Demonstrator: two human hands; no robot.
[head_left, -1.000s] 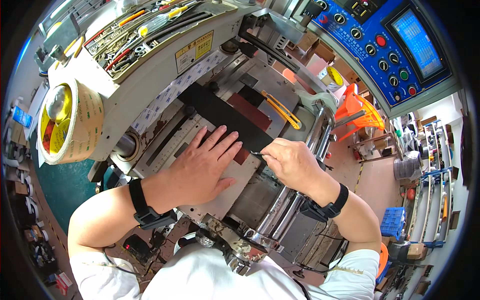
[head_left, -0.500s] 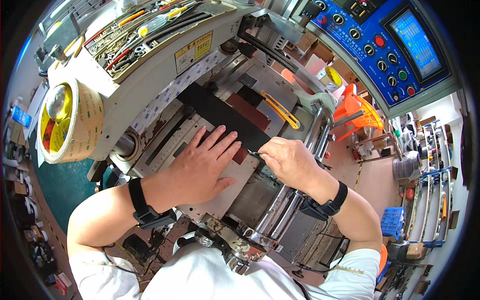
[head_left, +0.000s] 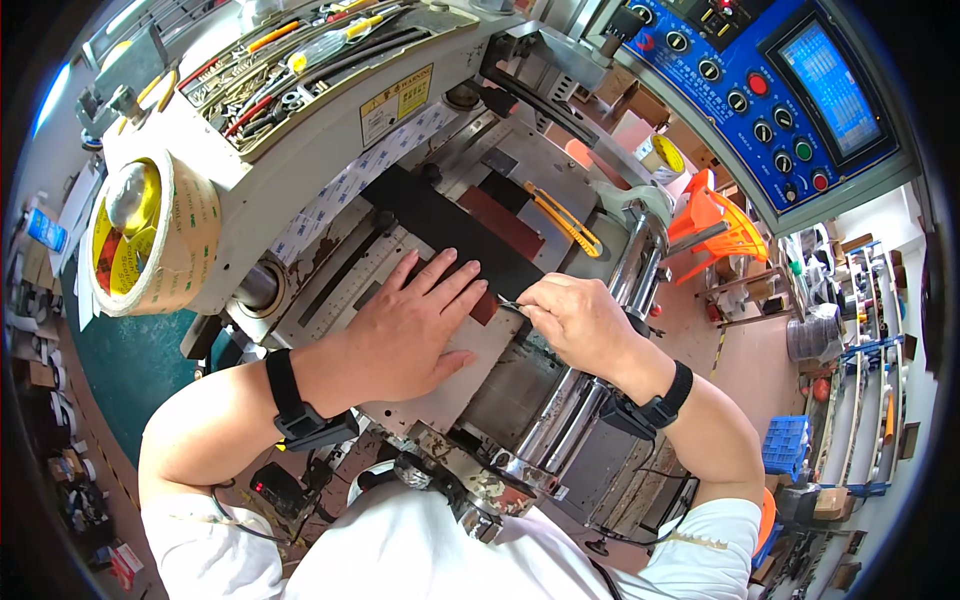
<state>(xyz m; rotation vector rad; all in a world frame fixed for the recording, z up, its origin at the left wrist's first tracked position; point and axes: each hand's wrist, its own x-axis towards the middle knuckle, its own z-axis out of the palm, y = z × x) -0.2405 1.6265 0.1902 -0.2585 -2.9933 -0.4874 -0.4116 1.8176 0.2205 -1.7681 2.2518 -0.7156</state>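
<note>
Strip: here it is, the black strip (head_left: pixel 430 215), lying across the machine's bed (head_left: pixel 420 400), with the red sheet (head_left: pixel 503 226) showing along its far side.
Strip slip: the danger, I'd judge, is a skid, if the left hand (head_left: pixel 405 315) presses too lightly or the right hand (head_left: pixel 575 315) tugs.
Tool stray: the tool (head_left: pixel 510 304) might also nick the strip or a fingertip, should its tip jump left, with those fingers so near.
Strip axis: the long way runs far left to near right, a clean diagonal, its near-right end just by the right hand.
Tool aim: tip pointing left and a shade far, beside a red corner (head_left: pixel 486 309).
Right hand: fingers pinched around the tool, hiding most of it; what kind it is, I can't tell.
Left hand: palm down, fingers spread, holding nothing, tips over the strip's near edge; how hard it presses doesn't show.
Knife: the orange knife (head_left: pixel 565 220) lies farther off, beyond the strip, apart from both hands.
Panel: far right, the blue panel (head_left: pixel 745 110), screen lit.
</note>
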